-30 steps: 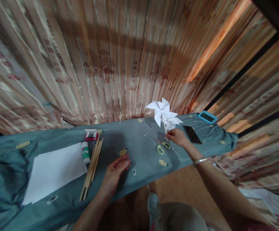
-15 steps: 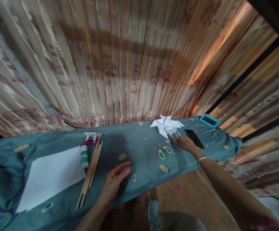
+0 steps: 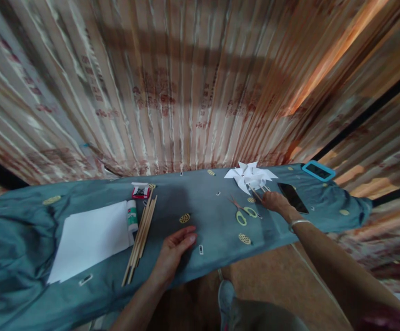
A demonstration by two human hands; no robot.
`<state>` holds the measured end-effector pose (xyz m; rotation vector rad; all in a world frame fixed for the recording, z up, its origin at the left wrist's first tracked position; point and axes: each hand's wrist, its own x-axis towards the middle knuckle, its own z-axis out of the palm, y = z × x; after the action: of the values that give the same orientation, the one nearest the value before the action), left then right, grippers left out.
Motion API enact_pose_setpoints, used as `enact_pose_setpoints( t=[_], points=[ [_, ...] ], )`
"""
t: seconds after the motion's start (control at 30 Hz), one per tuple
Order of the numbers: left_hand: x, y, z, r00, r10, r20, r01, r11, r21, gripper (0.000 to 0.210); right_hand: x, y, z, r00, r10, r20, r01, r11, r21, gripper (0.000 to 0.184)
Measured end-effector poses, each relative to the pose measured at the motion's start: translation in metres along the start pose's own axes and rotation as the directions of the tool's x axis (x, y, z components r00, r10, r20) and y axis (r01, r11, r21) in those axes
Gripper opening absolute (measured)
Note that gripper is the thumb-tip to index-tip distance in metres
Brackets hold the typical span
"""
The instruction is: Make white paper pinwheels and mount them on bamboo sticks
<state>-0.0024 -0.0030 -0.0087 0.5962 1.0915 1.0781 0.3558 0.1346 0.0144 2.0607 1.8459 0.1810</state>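
My right hand (image 3: 276, 202) is closed around the thin wooden stick (image 3: 255, 193) of a white paper pinwheel (image 3: 243, 176), at the right of the cloth-covered table. More white paper blades overlap this pinwheel, and a second stick shows close by; whether my fingers also hold that one is unclear. My left hand (image 3: 172, 250) hovers near the table's front edge, holding nothing, with the thumb apart from the curved fingers. Between the hands lie scissors (image 3: 241, 214) with yellow-green handles.
Left of my left hand are several wooden sticks (image 3: 140, 239), a green-and-white glue stick (image 3: 132, 215), white paper sheets (image 3: 92, 236) and a small red box (image 3: 140, 191). At the right lie a dark phone (image 3: 293, 197) and a blue-framed device (image 3: 318, 171). Behind hangs a curtain (image 3: 193, 92).
The view has turned slightly left, so everything sits further right in the picture. My right hand still grips the pinwheel's stick, and the white blades overlap more. My left hand remains empty.
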Motion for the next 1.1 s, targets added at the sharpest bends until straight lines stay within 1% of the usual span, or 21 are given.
enact_pose_setpoints(
  t=[0.1,0.2,0.3,0.4,0.5,0.53,0.57,0.6,0.63,0.7,0.8,0.9,1.0,1.1],
  points=[
    [-0.004,0.004,-0.003,1.0,0.028,-0.004,-0.028,0.999,0.042,0.045,-0.011,-0.006,-0.014,0.999,0.0,-0.032,0.0,1.0,-0.01,0.026],
    [-0.008,0.007,-0.006,0.999,0.051,-0.002,-0.051,0.995,0.08,0.041,-0.023,-0.023,-0.032,0.997,-0.018,-0.077,0.019,1.0,0.007,0.028],
    [-0.012,0.009,-0.01,0.996,0.089,-0.008,-0.088,0.992,0.094,0.037,-0.038,-0.058,-0.051,0.987,-0.098,-0.125,0.108,0.991,0.081,0.03],
    [-0.014,0.009,-0.014,0.989,0.143,-0.029,-0.139,0.984,0.113,0.031,-0.061,-0.11,-0.062,0.961,-0.226,-0.157,0.256,0.943,0.212,0.03],
    [-0.015,0.012,-0.022,0.979,0.199,-0.054,-0.19,0.972,0.137,0.026,-0.091,-0.168,-0.068,0.913,-0.357,-0.196,0.405,0.849,0.34,0.026],
    [-0.015,0.014,-0.026,0.974,0.216,-0.069,-0.205,0.969,0.134,0.025,-0.1,-0.187,-0.068,0.89,-0.402,-0.215,0.456,0.796,0.399,0.025],
    [-0.016,0.016,-0.03,0.969,0.231,-0.084,-0.219,0.967,0.128,0.025,-0.109,-0.204,-0.069,0.871,-0.428,-0.24,0.484,0.672,0.56,0.024],
    [-0.016,0.019,-0.035,0.964,0.245,-0.103,-0.233,0.965,0.119,0.026,-0.115,-0.22,-0.069,0.866,-0.436,-0.246,0.472,0.551,0.688,0.021],
    [-0.017,0.022,-0.04,0.957,0.261,-0.124,-0.248,0.962,0.11,0.026,-0.12,-0.235,-0.07,0.86,-0.449,-0.243,0.471,0.512,0.718,0.02],
    [-0.02,0.028,-0.049,0.942,0.291,-0.165,-0.28,0.956,0.087,0.027,-0.124,-0.261,-0.071,0.859,-0.453,-0.239,0.462,0.483,0.744,0.017],
    [-0.024,0.033,-0.061,0.918,0.326,-0.225,-0.329,0.944,0.029,0.031,-0.119,-0.291,-0.076,0.883,-0.415,-0.22,0.418,0.481,0.771,0.017],
    [-0.028,0.033,-0.069,0.914,0.313,-0.259,-0.334,0.942,-0.037,0.038,-0.107,-0.312,-0.081,0.916,-0.353,-0.191,0.362,0.519,0.775,0.02],
    [-0.03,0.031,-0.073,0.922,0.275,-0.272,-0.311,0.946,-0.096,0.043,-0.098,-0.325,-0.083,0.938,-0.302,-0.172,0.321,0.563,0.762,0.024],
    [-0.031,0.029,-0.076,0.929,0.264,-0.26,-0.3,0.948,-0.11,0.046,-0.094,-0.329,-0.084,0.947,-0.277,-0.161,0.301,0.594,0.746,0.024]
  ],
)
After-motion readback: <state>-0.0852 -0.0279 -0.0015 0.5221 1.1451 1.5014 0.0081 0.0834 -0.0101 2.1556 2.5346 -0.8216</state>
